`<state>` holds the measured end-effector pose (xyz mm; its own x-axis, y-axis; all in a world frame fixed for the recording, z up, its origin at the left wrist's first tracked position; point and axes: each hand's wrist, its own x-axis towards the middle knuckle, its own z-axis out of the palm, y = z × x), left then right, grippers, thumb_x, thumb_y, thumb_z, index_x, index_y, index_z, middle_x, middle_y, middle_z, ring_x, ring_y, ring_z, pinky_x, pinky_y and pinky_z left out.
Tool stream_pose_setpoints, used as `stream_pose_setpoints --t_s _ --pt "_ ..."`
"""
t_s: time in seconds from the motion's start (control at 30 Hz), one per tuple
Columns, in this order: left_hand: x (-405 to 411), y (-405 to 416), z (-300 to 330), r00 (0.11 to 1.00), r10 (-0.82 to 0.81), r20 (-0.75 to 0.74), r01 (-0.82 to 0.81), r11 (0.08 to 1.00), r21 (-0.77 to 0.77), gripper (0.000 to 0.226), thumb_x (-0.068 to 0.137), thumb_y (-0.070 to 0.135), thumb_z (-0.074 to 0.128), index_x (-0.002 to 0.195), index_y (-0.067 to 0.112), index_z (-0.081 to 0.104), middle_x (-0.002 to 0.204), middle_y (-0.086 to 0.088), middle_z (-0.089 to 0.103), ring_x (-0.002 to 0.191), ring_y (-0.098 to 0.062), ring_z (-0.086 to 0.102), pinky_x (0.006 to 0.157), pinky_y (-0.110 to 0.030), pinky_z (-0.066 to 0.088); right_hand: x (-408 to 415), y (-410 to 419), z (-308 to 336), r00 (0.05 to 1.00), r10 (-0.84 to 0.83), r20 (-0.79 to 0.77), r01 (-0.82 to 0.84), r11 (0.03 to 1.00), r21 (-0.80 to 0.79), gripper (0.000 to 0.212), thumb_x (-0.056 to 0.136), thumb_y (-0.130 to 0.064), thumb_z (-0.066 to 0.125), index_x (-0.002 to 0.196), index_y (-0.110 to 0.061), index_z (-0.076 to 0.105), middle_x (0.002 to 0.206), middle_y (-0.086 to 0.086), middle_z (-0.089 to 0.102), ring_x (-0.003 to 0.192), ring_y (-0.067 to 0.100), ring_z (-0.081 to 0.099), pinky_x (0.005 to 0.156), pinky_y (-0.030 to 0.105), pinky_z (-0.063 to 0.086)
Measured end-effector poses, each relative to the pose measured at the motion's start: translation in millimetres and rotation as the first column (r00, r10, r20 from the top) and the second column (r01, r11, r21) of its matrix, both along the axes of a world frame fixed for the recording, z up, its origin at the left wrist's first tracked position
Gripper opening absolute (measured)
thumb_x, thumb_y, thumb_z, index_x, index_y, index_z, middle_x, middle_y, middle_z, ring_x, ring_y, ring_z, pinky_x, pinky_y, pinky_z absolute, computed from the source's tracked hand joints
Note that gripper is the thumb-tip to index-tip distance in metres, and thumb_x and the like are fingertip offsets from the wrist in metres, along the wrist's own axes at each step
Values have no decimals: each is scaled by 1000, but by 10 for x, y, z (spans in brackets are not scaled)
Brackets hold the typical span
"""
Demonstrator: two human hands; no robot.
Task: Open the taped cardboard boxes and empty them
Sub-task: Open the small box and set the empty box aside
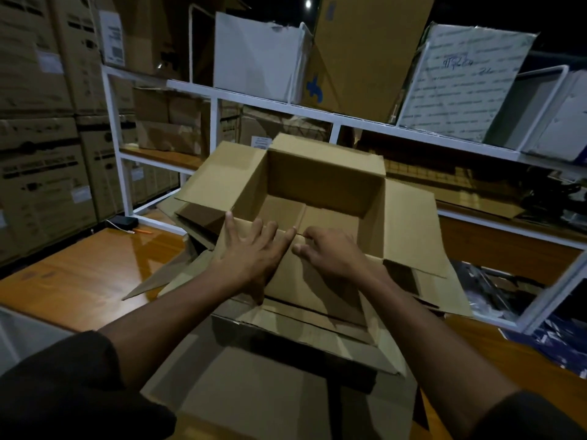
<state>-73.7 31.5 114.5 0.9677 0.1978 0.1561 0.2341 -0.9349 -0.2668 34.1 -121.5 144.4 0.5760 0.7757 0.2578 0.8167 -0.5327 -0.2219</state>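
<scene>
Left grip (254,252) lies spread flat on the open box's (324,182) near flap (right grip (330,252) curled, pinching its edge).

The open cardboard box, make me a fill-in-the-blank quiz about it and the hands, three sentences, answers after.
1. The inside of the box holds ____.
2. Both hands rest on the box's ____ flap, the one closest to the person.
3. The left hand lies flat with fingers spread, while the right hand has its fingers ____.

Answers: nothing; near; curled
</scene>
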Motion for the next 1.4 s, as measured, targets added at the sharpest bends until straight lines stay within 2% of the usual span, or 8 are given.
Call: stream_pose_setpoints --t_s 0.23,0.43,0.6,0.73,0.87,1.07,1.27,1.4 --pt "-93 -5 274 975 -17 -222 -11 992 -125 148 59 49 91 154 30 -20 160 -10 -2 149 -41 -3 104 -85 -3 -30 16 23 999 24 -32 -24 1000 -15 40 100 -52 46 111 -19 65 93 -1 65 84 16 58 77 39 50" --pt "-87 70 644 947 -47 -317 -25 975 -219 130 62 49 88 156 34 -1 156 -5 13 145 -34 14 109 -80 8 51 53 157 996 -5 -85 1 999 -48 33 99 -49 49 102 -22 67 90 -2 66 84 18 62 75 40 54" --pt "-20 28 660 921 -80 -380 -16 970 -244 113 77 49 79 159 38 1 161 -4 18 147 -34 21 113 -73 17 144 64 29 987 -26 -158 10 995 -101 27 97 -49 54 104 -27 67 90 -8 69 83 9 65 79 38 58" --pt "45 -44 519 953 -123 -278 18 936 -351 77 92 37 66 156 34 24 152 -3 38 139 -28 37 111 -67 30 201 68 12 991 -10 -130 -4 994 -108 18 97 -50 55 95 -34 61 87 -10 66 79 6 63 71 31 53" --pt "107 -75 468 982 -161 -98 109 910 -400 52 99 26 57 148 24 41 143 -4 49 131 -24 46 105 -58 42 248 17 49 992 -19 -123 7 996 -92 22 98 -48 55 102 -30 65 93 -8 67 84 7 62 74 33 54" --pt "181 -180 258 982 -187 24 182 908 -378 40 100 27 53 139 21 49 133 -5 56 120 -23 53 102 -53 46 185 -127 14 983 6 -185 -22 996 -86 30 98 -51 53 112 -27 64 99 -8 68 88 5 64 82 34 57" --pt "213 -151 192 981 -192 35 192 913 -359 42 100 27 54 141 20 50 135 -4 57 121 -23 54 101 -53 47 35 -346 -60 938 89 -336 -191 940 -282 78 79 -75 61 142 -31 47 139 -6 53 120 14 51 104 41 44" --pt "224 -161 152 975 -204 87 222 906 -360 38 100 26 50 138 19 53 133 -4 60 118 -22 57 98 -51 49 13 -367 -92 950 98 -297 -186 940 -287 71 80 -61 69 141 -31 47 139 -6 53 120 14 50 103 43 45"
